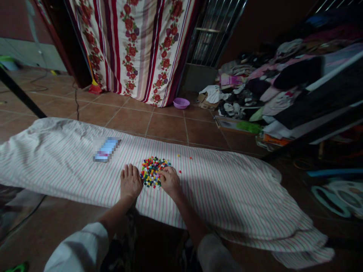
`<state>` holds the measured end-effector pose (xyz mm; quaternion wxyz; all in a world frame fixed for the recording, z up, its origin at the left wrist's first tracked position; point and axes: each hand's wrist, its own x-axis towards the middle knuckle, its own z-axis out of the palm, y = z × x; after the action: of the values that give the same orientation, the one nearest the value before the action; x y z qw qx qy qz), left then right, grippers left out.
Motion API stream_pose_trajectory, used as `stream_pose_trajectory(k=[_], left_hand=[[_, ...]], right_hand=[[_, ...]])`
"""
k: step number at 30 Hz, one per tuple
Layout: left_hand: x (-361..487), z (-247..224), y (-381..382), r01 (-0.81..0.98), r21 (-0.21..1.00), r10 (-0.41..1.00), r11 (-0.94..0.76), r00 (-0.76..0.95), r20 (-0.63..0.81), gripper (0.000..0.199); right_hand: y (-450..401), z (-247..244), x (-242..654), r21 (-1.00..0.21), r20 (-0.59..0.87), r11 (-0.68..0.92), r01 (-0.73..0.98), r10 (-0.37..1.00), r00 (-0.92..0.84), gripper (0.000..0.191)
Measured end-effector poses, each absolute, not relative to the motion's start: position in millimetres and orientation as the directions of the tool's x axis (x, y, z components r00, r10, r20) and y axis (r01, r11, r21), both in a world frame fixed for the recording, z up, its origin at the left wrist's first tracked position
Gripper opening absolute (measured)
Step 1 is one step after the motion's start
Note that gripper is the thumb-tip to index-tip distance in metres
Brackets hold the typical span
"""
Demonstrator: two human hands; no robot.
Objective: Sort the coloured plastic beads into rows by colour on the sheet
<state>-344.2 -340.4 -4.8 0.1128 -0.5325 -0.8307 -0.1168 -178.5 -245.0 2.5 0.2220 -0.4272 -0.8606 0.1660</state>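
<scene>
A pile of small, many-coloured pieces [153, 172], like tiny beads or cubes, lies on a striped cloth [227, 189] in front of me. My left hand [131, 181] rests flat on the cloth at the pile's left edge, fingers stretched out. At the right side of the pile, my right hand [170, 180] has its thumb and fingers pinched together over the pieces. Whatever sits between those fingertips is too small to make out. A few loose pieces, among them a red one [180, 172], lie right of the pile.
A phone-like object [106, 149], blurred, lies on the cloth to the left. Beyond the cloth are a tiled floor, a purple basin [181, 103], a floral curtain [133, 49] and a red broom [95, 87]. Heaped clothes [263, 83] and shoes fill the right side.
</scene>
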Motion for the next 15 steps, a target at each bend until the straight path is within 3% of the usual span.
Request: stream_pose_trajectory(k=[15], left_hand=[[-344.6,-6.0,-340.1,0.911,0.056,0.855,0.409,-0.404,0.326,0.044]], right_hand=[[-239.9,18.9,-190.6,-0.301,0.161,0.623,0.722,0.779,-0.606,0.014]])
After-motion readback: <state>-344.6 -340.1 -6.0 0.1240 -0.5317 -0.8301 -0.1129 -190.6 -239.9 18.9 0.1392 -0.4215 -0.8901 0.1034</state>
